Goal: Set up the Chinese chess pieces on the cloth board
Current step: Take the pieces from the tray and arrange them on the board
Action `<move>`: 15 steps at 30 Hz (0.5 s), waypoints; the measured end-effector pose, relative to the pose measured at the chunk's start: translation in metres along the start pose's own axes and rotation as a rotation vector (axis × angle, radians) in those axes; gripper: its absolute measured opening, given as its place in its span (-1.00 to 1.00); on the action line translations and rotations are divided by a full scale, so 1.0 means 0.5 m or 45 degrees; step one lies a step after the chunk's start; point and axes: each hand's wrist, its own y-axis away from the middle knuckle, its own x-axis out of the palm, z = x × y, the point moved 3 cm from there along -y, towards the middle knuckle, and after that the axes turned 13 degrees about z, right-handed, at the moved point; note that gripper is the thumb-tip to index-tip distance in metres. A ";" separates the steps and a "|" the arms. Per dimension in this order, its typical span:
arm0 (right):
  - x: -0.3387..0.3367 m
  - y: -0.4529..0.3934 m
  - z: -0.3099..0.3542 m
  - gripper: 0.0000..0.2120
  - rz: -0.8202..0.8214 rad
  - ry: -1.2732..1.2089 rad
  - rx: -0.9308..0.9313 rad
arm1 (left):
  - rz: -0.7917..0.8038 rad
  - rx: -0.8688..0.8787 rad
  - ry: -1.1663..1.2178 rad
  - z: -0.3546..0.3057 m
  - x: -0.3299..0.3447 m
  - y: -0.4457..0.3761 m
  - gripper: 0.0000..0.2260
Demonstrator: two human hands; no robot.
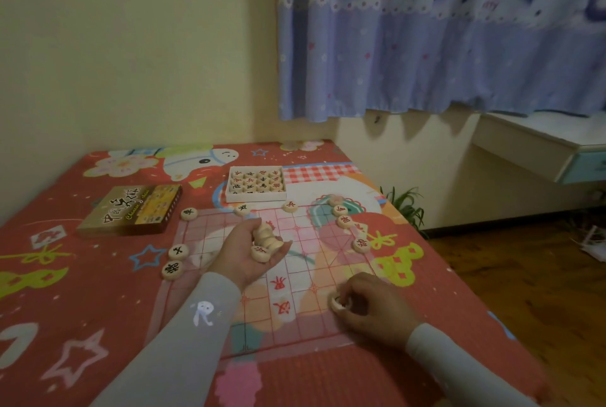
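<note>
Over the translucent pink-gridded cloth board (295, 275), the left hand (252, 252) cups a pile of round wooden pieces (266, 242); the right hand (370, 308) pinches one round wooden piece (337, 303) at the board's right edge.

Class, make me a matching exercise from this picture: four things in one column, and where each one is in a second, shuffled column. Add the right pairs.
1. white tray
2. game box
3. stack of pieces
4. single piece

A. under the right hand's fingers
B. left of the tray
C. in the left hand
D. beyond the cloth board

Pairs: 1-D, 2-B, 3-C, 4-A
</note>
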 end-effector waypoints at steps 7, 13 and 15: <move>-0.039 -0.041 0.029 -0.84 -0.176 -0.178 -0.048 | -0.018 -0.049 -0.024 0.028 0.010 -0.001 -0.78; -0.051 -0.129 0.123 -0.75 -0.213 -0.116 -0.198 | -0.013 -0.084 -0.064 0.044 0.027 -0.009 -0.75; -0.047 -0.149 0.146 -0.76 -0.172 -0.032 -0.268 | 0.015 -0.104 -0.052 0.045 0.030 -0.011 -0.70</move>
